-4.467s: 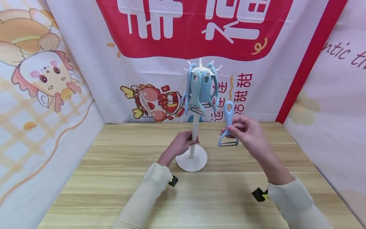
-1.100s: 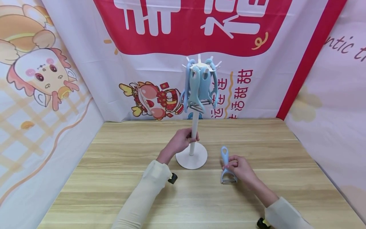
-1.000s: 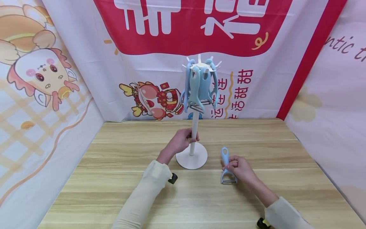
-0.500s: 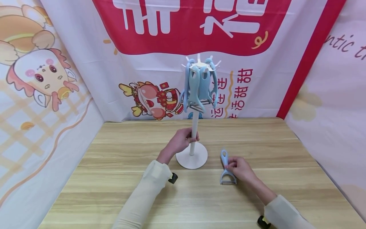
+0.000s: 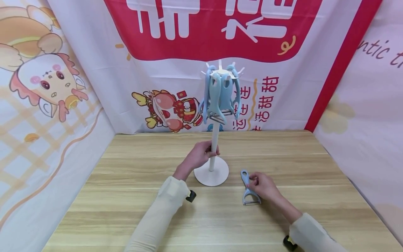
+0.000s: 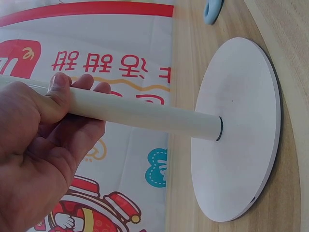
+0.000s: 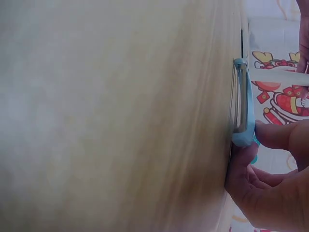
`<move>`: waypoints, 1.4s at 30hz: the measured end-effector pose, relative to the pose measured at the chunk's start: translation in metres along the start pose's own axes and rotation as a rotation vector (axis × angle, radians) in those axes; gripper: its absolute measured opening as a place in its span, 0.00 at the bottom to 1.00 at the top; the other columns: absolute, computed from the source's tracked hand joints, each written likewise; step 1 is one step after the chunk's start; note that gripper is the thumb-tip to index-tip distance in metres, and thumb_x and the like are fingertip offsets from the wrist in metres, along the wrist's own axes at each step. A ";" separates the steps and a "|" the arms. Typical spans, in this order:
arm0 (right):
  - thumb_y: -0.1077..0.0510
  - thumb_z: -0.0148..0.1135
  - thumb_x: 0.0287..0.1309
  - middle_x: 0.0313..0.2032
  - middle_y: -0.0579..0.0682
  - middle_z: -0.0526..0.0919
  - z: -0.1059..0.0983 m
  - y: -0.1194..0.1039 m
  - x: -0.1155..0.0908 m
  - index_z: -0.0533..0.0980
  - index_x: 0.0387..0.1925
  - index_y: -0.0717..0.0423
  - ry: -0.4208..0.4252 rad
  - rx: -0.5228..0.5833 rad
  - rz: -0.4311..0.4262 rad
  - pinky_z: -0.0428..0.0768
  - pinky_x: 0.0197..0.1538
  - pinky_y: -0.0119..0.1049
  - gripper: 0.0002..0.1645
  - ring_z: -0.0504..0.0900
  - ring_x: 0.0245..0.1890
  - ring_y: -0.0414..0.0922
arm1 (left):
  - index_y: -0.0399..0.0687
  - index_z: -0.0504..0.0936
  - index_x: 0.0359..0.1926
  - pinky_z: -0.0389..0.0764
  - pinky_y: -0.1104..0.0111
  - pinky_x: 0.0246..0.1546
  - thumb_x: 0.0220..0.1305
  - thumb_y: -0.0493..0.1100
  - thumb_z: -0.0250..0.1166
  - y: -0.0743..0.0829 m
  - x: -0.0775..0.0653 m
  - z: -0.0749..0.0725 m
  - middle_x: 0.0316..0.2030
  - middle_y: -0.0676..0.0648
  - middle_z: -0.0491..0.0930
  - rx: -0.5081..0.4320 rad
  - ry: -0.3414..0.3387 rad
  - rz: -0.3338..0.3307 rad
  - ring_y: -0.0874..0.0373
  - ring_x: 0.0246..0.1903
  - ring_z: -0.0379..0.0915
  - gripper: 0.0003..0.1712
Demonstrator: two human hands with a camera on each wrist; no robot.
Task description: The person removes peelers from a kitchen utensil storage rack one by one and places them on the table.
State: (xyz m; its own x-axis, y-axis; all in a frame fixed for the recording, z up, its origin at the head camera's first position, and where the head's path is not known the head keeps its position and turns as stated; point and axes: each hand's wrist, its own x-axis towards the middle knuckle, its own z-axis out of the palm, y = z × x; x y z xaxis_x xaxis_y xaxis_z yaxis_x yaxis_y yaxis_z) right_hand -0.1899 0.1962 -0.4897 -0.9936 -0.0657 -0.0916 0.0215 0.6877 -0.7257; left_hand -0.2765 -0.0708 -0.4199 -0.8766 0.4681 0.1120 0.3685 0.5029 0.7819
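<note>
My left hand [image 5: 199, 154] grips the white pole [image 5: 215, 136] of an upright stand, its thumb and fingers wrapped round it above the round white base [image 5: 220, 177]. In the left wrist view the left hand [image 6: 36, 154] holds that pole [image 6: 149, 116] from the side. Several light blue peelers [image 5: 214, 96] hang by their handle holes from the prongs on top. To the right of the base, a light blue peeler [image 5: 245, 179] lies low at the wooden tabletop. My right hand [image 5: 263, 185] pinches its handle; in the right wrist view the peeler's blade head [image 7: 248, 116] is close along the table.
The wooden table [image 5: 132, 196] runs up to a printed cloth backdrop [image 5: 176, 77] right behind the stand. More printed cloth hangs at the left and right sides. Empty white prongs [image 5: 220, 64] stick out from the stand's top between the hung peelers.
My right hand has brought the peeler down from beside the hung ones to the table. In the last second its handle end has tipped lower towards the tabletop. The left hand stays put.
</note>
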 end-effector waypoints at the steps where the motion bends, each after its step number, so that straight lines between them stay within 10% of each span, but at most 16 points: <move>1: 0.64 0.70 0.53 0.29 0.52 0.82 0.000 0.000 0.000 0.76 0.50 0.70 0.000 -0.004 -0.001 0.74 0.29 0.28 0.23 0.77 0.28 0.41 | 0.50 0.80 0.40 0.80 0.52 0.60 0.70 0.35 0.61 0.000 0.000 0.000 0.40 0.50 0.83 0.003 0.001 0.003 0.55 0.46 0.82 0.05; 14: 0.60 0.65 0.62 0.31 0.52 0.83 -0.011 -0.014 0.000 0.74 0.52 0.66 0.026 -0.009 -0.143 0.78 0.32 0.32 0.20 0.79 0.30 0.41 | 0.50 0.80 0.40 0.80 0.52 0.59 0.69 0.35 0.61 -0.002 0.001 0.001 0.39 0.51 0.84 0.002 0.007 0.007 0.56 0.46 0.82 0.05; 42: 0.65 0.62 0.65 0.41 0.56 0.80 -0.094 -0.149 -0.023 0.75 0.54 0.64 0.358 0.318 -0.607 0.81 0.45 0.19 0.16 0.79 0.39 0.37 | 0.51 0.80 0.40 0.80 0.53 0.60 0.70 0.35 0.61 -0.002 0.002 0.002 0.39 0.51 0.83 0.012 0.009 0.004 0.57 0.45 0.82 0.05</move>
State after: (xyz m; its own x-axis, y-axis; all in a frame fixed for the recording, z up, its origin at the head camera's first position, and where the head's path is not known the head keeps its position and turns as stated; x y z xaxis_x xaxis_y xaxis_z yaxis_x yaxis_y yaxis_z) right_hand -0.1806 0.1631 -0.3150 -0.8157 -0.0896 0.5715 -0.5613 0.3615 -0.7445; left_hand -0.2787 -0.0695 -0.4229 -0.8778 0.4635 0.1210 0.3758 0.5095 0.7741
